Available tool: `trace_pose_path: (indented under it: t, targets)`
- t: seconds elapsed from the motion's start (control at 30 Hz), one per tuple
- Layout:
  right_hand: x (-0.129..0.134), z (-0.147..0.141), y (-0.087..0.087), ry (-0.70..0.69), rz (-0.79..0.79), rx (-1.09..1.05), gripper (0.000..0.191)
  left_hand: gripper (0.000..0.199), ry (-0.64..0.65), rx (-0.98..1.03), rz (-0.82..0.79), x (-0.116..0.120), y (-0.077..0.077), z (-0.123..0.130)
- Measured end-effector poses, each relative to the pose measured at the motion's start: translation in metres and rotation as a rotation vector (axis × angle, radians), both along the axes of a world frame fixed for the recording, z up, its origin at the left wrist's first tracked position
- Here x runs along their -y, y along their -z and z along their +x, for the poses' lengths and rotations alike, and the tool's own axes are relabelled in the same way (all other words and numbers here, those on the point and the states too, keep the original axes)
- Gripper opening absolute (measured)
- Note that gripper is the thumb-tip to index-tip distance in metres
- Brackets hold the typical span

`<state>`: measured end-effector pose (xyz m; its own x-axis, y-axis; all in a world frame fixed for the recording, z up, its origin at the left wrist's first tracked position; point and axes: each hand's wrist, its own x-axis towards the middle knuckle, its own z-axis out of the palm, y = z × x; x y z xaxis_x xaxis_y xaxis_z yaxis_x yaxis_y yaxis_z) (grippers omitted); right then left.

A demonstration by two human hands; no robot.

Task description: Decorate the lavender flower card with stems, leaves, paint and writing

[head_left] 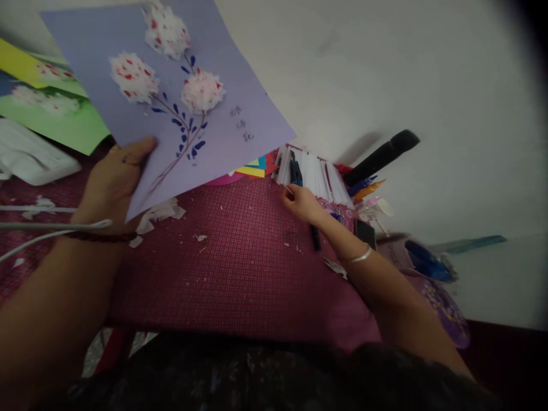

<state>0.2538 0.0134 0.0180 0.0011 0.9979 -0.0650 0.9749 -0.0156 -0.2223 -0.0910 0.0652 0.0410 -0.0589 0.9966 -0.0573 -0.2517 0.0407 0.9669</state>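
Observation:
A sheet of lavender paper [240,74] is raised at the upper left, pinched along its lower left edge by my left hand [115,174]. On it are three puffy white paper flowers [203,91] with red specks, brown stems, dark blue leaves and handwritten characters. Over the table, my right hand [302,202] is closed, with a thin, light stick-like tip showing at its fingers; what it is I cannot make out. That hand is close to a row of white papers [314,177] and a dark pen-like object [295,168].
Several flower pictures on green paper [55,123] and a white plastic object [34,151] lie at the left. Paper scraps [160,212] dot the red checked tablecloth [231,274]. A black cylinder [381,157] leans near the wall. White cords [55,225] cross at left; a purple bag [443,308] is at right.

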Motion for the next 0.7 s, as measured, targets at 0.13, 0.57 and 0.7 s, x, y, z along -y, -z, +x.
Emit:
trace_pose_path:
  t: [0.13, 0.57, 0.7]
  targets:
    - [-0.049, -0.01, 0.0, -0.001, -0.004, 0.059, 0.022, 0.03, -0.096, 0.04, -0.032, 0.008, -0.011, 0.009]
    - [-0.079, -0.018, 0.01, -0.066, -0.142, 0.222, 0.026, 0.03, -0.084, 0.058, 0.038, -0.002, -0.002, 0.005]
    - [-0.066, -0.028, 0.009, -0.119, -0.137, 0.158, 0.022, 0.036, -0.067, 0.067, 0.101, -0.003, 0.0, 0.006]
